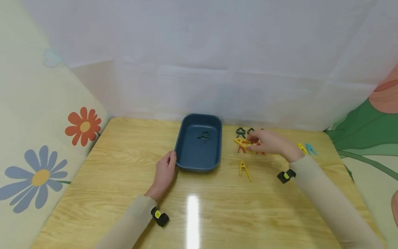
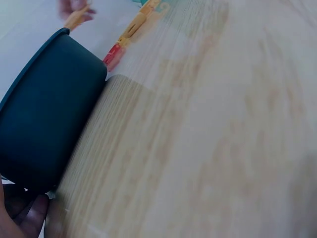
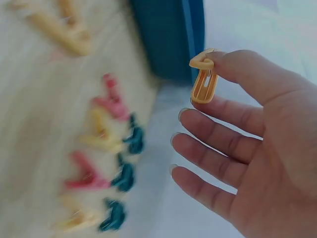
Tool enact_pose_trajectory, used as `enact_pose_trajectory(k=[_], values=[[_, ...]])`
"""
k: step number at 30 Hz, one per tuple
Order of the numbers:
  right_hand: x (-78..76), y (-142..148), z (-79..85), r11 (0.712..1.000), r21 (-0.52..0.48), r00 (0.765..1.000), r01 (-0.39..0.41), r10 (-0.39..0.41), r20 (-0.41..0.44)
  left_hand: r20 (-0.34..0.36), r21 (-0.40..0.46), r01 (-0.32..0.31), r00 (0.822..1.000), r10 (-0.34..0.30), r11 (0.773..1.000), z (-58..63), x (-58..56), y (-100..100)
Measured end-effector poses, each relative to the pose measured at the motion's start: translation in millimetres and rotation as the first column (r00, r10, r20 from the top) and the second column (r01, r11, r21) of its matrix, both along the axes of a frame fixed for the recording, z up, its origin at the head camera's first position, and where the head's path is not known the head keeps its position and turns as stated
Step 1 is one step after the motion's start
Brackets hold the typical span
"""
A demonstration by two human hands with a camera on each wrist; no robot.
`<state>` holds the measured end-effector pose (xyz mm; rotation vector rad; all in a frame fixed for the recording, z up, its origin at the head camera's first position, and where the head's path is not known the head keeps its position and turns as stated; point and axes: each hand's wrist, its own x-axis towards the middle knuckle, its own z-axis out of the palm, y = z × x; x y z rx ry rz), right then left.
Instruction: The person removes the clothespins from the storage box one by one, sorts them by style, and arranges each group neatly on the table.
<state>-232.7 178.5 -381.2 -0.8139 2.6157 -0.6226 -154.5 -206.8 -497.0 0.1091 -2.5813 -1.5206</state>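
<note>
A deep blue plastic tub stands at the middle of the table, with one dark green clip lying in it. My left hand grips the tub at its near left side; in the left wrist view its fingers curl in by the tub's lower edge. To the right of the tub, my right hand pinches a yellow clothespin between thumb and index finger, the other fingers loosely bent. Below that hand are red clothespins, yellow ones and dark green clips in rows.
Nearer the front, a single yellow clothespin lies on the wooden table. Farther right lie another yellow clothespin and a blue one. A white cloth hangs behind the table's back edge.
</note>
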Motion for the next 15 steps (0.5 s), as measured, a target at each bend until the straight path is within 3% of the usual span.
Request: enact_pose_trajectory(k=[6, 11, 15], values=[[24.4, 26.1, -25.2, 0.992, -0.015, 0.992, 0.125, -0.125, 0.006, 0.000, 0.013, 0.006, 1.000, -0.006, 1.000, -1.4, 1.9, -1.4], [46.2, 35.4, -46.0, 0.968, -0.036, 0.967, 0.249, -0.246, 0.071, 0.003, 0.019, 0.017, 1.000, -0.017, 1.000, -0.3, 1.8, -0.3], [60.0, 38.3, -63.0, 0.948, -0.046, 0.948, 0.314, -0.311, 0.065, -0.001, 0.014, 0.010, 1.000, -0.010, 1.000, 0.8, 0.8, 0.7]])
